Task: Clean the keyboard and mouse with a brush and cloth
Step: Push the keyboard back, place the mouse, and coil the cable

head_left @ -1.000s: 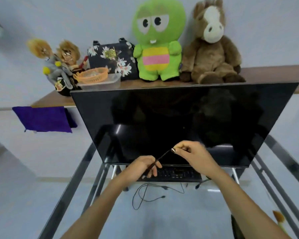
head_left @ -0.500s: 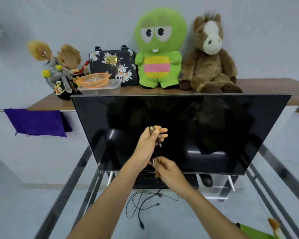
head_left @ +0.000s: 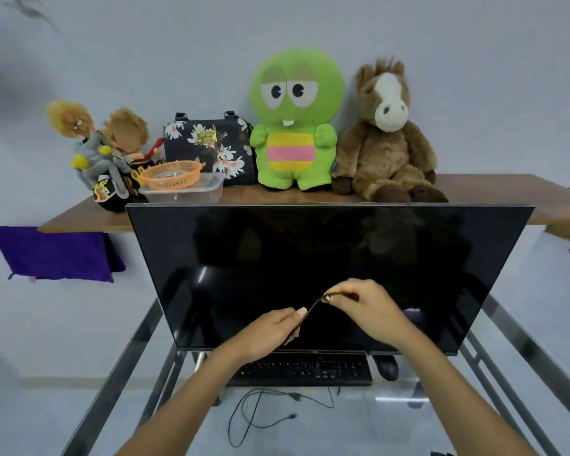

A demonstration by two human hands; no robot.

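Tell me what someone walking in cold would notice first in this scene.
Probably the bright green plush toy on the wooden shelf, with a brown plush horse beside it. Below them, a big dark monitor fills the centre of the glass desk. In front of the screen, the left hand and right hand stretch a thin black cable between them, above the black keyboard.

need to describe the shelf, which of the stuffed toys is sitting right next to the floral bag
The green plush. It stands directly right of the floral bag, touching it. The brown horse sits further right, and the orange-haired dolls are on the bag's other side.
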